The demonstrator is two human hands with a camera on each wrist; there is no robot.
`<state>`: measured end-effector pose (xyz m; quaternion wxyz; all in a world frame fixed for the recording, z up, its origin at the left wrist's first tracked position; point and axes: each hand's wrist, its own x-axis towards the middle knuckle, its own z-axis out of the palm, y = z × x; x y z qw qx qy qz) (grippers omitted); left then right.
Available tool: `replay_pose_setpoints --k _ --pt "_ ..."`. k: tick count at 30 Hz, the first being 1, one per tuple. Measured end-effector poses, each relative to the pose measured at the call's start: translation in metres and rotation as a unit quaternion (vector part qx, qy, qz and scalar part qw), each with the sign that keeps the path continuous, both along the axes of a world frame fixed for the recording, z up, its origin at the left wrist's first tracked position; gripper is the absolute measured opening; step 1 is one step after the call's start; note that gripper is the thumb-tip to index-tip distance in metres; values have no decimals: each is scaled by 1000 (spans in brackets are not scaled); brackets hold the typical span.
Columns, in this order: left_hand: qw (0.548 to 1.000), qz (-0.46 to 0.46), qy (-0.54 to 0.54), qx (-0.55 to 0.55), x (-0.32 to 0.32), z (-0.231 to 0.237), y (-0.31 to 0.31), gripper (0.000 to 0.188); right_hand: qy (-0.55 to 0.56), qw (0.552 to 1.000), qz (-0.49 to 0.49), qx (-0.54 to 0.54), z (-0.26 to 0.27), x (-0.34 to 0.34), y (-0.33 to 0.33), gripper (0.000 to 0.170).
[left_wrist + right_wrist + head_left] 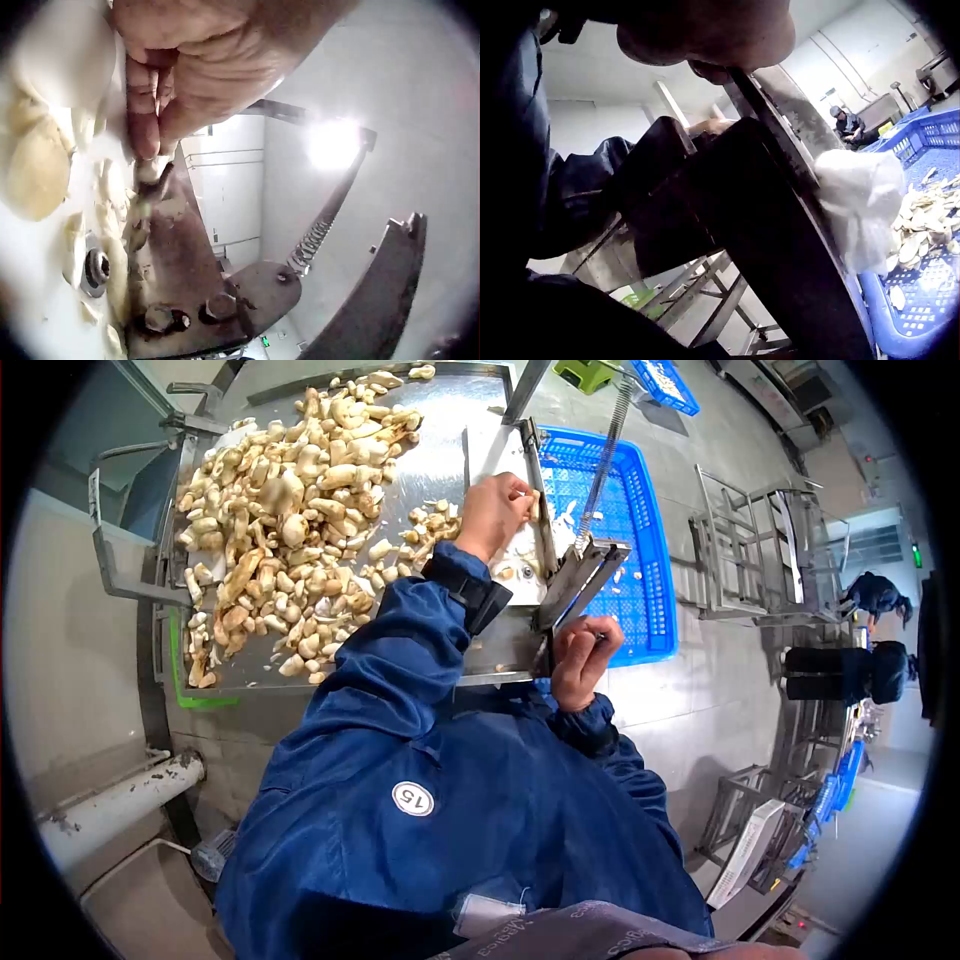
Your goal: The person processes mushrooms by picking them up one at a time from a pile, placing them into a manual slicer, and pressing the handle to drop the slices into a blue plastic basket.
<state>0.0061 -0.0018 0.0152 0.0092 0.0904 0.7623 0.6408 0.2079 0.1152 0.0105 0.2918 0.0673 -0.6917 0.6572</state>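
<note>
My left hand is over the white cutting board, its fingertips pinching a small mushroom piece right at the metal blade of a lever cutter. Most of that piece is hidden by the fingers. My right hand has its fingers curled round the near end of the cutter's lever, low at the table's front edge. Pale slices and scraps lie on the board along the blade. Left of it, a small group of mushrooms sits on the steel table.
A large heap of mushrooms covers the table's left side. Beyond the blade stands a blue crate, with cut slices in it. A coil spring rises above the cutter. Metal frames and other people are farther right.
</note>
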Motion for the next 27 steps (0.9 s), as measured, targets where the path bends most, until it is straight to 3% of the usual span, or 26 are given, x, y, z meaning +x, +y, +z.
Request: replay_pose_setpoints --k 2,4,5,7,9,10,11,12,14,17,19,21,23,26,27 --pt "1000 0 3 -20 -5 0 0 15 -4 1000 -4 25 25 -7 2 20" --pt "999 -14 -2 -38 -6 -1 1 12 -39 998 37 -37 81 -20 -3 18" --pt "999 -8 10 48 -13 -29 9 9 -70 994 54 -67 105 -26 -3 16" --pt "999 19 47 -12 -11 -21 10 7 -79 992 59 -77 124 -33 -4 13" --pt "995 24 69 -74 -6 -7 5 9 -57 994 48 -85 99 -24 -6 12" --pt "991 27 79 -103 -5 -3 3 9 -35 999 7 -35 65 -17 -4 11" --pt "992 28 75 -94 -4 -6 4 10 -13 999 -36 14 32 -8 -1 11" --pt "993 29 73 -86 -5 -11 6 12 -15 1000 -21 -12 10 0 -1 11" --pt "996 18 44 -72 -9 -10 5 15 -25 999 19 -42 12 1 0 12" --pt "994 46 52 -84 -2 0 4 15 -89 995 25 -45 103 -20 -7 14" --pt "984 46 89 -150 -1 1 5 18 -99 989 35 -99 126 -28 -12 16" --pt "985 34 79 -149 -2 6 3 19 -80 993 5 -82 97 -19 -13 18" --pt "985 55 104 -124 -5 -4 7 16 -10 999 -27 -41 29 -7 -9 18" --pt "992 45 68 -100 -10 -5 8 15 -52 998 -23 22 23 -2 -1 22" --pt "991 50 69 -101 -7 -2 7 15 -81 996 -14 -23 47 -5 -4 22"
